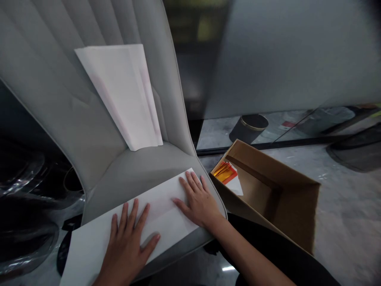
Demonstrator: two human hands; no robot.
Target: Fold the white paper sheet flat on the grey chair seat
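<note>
A long white sheet of folded paper (162,214) lies across the front of the grey chair seat (149,167), running past its left edge. My left hand (127,236) rests flat on the paper's left part with the fingers spread. Toward its right end, my right hand (198,198) also lies on it, palm down and fingers apart. Neither hand grips anything. Another white folded paper (125,91), with faint pink showing through near its sides, leans upright against the chair's backrest (56,75).
An open cardboard box (268,214) stands on the floor right of the chair, holding orange, gold and white papers (228,176). Behind it is a glass panel with a dark bin (249,128). Dark objects wrapped in clear plastic (24,238) stand at left.
</note>
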